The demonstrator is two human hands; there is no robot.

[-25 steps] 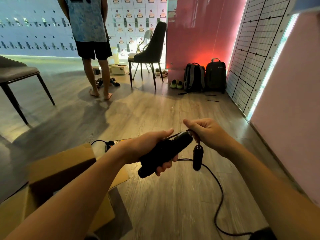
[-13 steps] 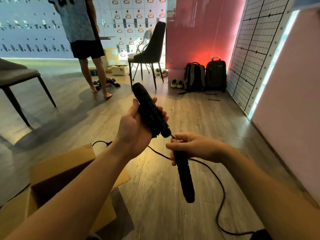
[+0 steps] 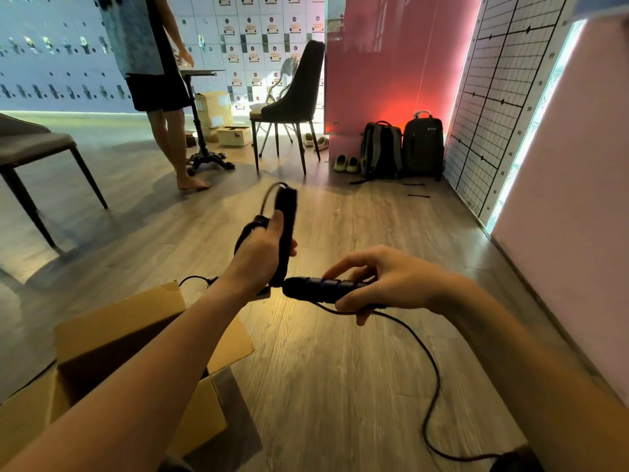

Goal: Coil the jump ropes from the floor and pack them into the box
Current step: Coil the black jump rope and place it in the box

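My left hand (image 3: 262, 248) grips one black jump rope handle (image 3: 285, 229) upright, with a short loop of cord arching over its top. Just to the right and lower, my right hand (image 3: 377, 284) holds the second black handle (image 3: 321, 289) level, between thumb and fingers. From that hand the black rope (image 3: 432, 379) trails down to the wooden floor and curls off toward the lower right edge. An open cardboard box (image 3: 112, 338) stands on the floor at lower left, partly hidden by my left forearm.
Another black cord (image 3: 197, 279) lies on the floor behind the box. A barefoot person (image 3: 153, 83) stands at a small pedestal table (image 3: 204, 131). Chairs (image 3: 292, 107) stand at the back and far left, two backpacks (image 3: 401, 148) lean on the pink wall, and a wall runs along the right.
My left hand turned its handle from tilted to upright. My right hand swung the other handle from hanging down to level. The person behind stepped right, toward the pedestal table.
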